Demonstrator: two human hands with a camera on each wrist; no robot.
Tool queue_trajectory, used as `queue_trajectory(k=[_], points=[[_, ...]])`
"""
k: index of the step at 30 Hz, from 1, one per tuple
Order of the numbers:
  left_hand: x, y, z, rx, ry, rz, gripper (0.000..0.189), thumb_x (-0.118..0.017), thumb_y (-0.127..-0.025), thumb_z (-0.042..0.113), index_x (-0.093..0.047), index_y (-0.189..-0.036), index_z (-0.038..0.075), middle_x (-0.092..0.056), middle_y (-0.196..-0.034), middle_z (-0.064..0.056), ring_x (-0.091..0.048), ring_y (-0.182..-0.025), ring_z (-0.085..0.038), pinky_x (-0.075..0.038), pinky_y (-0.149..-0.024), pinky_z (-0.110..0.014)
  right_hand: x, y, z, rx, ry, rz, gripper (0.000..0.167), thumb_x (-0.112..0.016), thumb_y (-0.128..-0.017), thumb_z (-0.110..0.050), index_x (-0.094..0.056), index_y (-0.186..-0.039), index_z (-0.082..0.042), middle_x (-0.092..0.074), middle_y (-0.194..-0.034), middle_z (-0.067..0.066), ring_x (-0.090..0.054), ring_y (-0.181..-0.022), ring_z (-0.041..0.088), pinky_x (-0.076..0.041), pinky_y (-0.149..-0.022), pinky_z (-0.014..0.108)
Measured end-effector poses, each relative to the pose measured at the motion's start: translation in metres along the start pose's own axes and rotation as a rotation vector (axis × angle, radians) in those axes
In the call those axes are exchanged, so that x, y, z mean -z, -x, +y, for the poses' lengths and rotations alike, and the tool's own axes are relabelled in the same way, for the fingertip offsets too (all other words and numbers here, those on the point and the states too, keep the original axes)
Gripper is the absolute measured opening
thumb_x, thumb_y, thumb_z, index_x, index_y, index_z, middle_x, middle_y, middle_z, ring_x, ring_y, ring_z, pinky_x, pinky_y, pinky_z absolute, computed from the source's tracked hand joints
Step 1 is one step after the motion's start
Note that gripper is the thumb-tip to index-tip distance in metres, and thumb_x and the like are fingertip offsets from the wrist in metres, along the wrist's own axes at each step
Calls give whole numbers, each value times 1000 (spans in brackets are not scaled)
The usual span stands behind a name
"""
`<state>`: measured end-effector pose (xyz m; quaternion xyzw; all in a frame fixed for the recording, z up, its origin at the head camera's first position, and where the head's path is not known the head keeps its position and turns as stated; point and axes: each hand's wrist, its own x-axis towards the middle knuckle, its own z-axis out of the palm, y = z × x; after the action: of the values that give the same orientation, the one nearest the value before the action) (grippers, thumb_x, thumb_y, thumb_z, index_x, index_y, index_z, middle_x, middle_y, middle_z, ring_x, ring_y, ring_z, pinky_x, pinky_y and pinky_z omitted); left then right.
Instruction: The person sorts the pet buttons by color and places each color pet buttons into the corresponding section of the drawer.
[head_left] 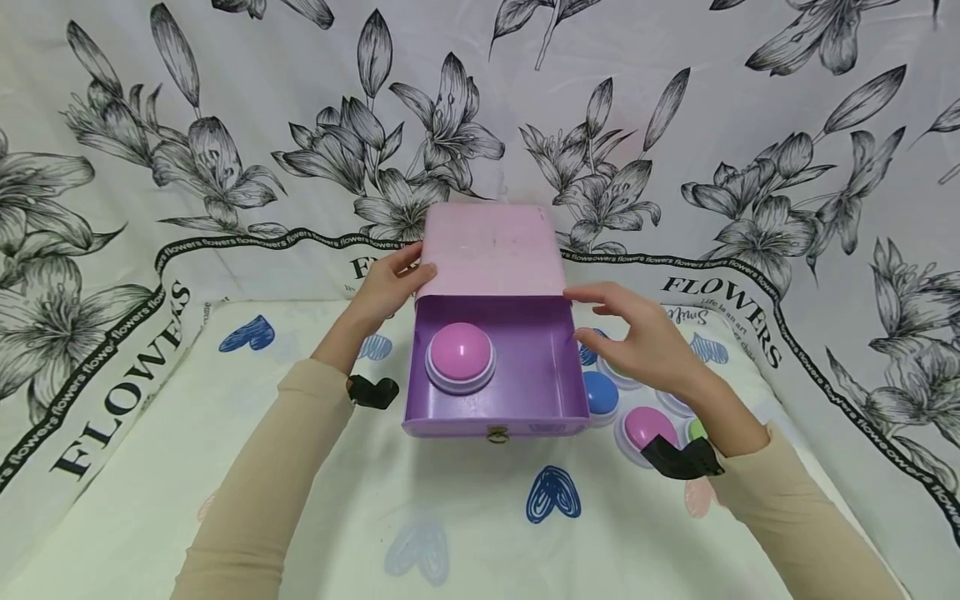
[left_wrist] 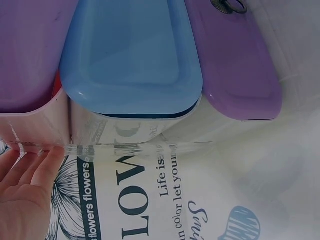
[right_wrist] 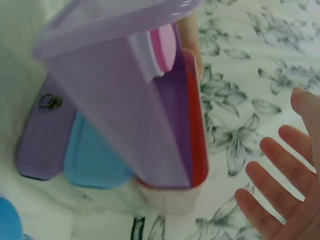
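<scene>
Left hand [head_left: 387,287]: fingers nearly straight, resting against the left side of the pink casing [head_left: 491,250]. Right hand [head_left: 648,337]: fingers released and parted, grasping nothing, near the casing's front right corner. I find the purple drawer [head_left: 532,358] pulled out of the casing; inside, toward its left, sits a pink-domed button [head_left: 460,352]. Right of the drawer, a blue-domed button [head_left: 600,392] and a second pink button [head_left: 648,427] lie on heart-printed cloth [head_left: 487,558].
</scene>
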<state>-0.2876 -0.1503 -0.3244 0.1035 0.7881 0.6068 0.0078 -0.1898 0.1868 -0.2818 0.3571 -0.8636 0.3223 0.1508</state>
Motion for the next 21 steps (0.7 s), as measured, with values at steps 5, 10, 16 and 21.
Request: queue_trajectory(k=[5, 10, 16, 21], points=[[0, 0, 0, -6, 5, -3, 65, -61, -88, 34, -33, -144, 14, -34, -147, -4, -37, -132, -23, -37, -104, -37, -3, 26, 12, -104, 1, 56, 52, -70, -81, -8, -53, -129, -17, -56, -126, -1, -52, -115, 15, -48, -92, 30], [0, 0, 1, -2, 8, -9, 65, -61, -88, 34, -33, -144, 14, -34, -147, -4, -38, -132, -23, -37, -105, -37, -7, 54, 23, -175, -43, 117, 56, -68, -81, -2, -50, -132, -16, -53, -130, 1, -47, -119, 4, -42, -93, 14], [0, 0, 1, 11, 12, -5, 65, -61, -88, 33, -33, -144, 14, -34, -147, -5, -37, -132, -23, -36, -105, -37, -16, 83, 38, -302, -130, 188, 54, -62, -85, 0, -46, -135, -15, -50, -133, 6, -43, -119, -3, -39, -93, 9], [0, 0, 0, 12, 14, 1, 66, -62, -88, 34, -34, -144, 15, -35, -147, -4, -38, -132, -23, -37, -105, -37, -24, 105, 50, -418, -165, 227, 53, -61, -89, -9, -43, -138, -16, -46, -136, 9, -40, -119, -8, -37, -94, 7]])
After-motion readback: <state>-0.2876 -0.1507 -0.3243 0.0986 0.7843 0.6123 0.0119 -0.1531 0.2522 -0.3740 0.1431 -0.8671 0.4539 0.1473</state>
